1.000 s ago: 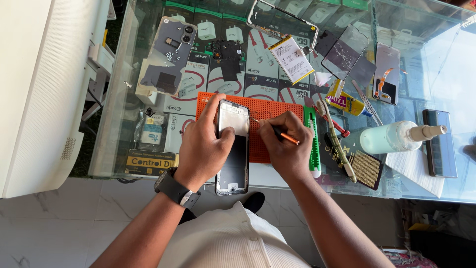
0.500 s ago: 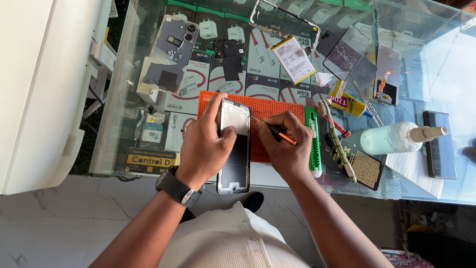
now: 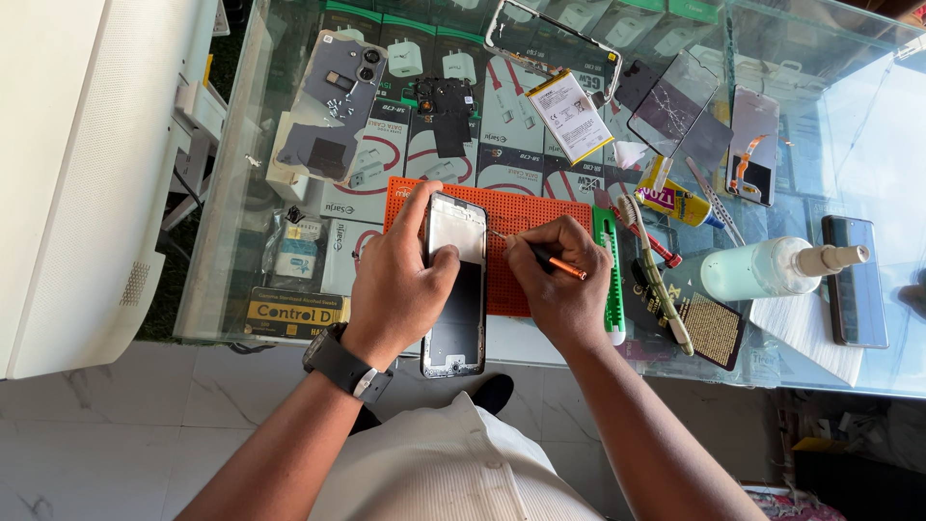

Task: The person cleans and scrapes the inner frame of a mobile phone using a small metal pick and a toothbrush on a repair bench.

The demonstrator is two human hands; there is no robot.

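An opened phone frame lies lengthwise over the near edge of an orange work mat on a glass counter. My left hand grips the frame's left side, thumb across its middle. My right hand holds a thin tool with an orange handle; its metal tip touches the frame's upper right edge. A dark watch sits on my left wrist.
On the counter lie a phone back cover, a flat battery, a cracked glass panel, a green cutter, a toothbrush, a glue tube, a spray bottle and a dark phone. A white cabinet stands left.
My right hand has shifted slightly left, bringing the tool tip from the mat onto the frame's upper right edge. The left hand keeps its hold.
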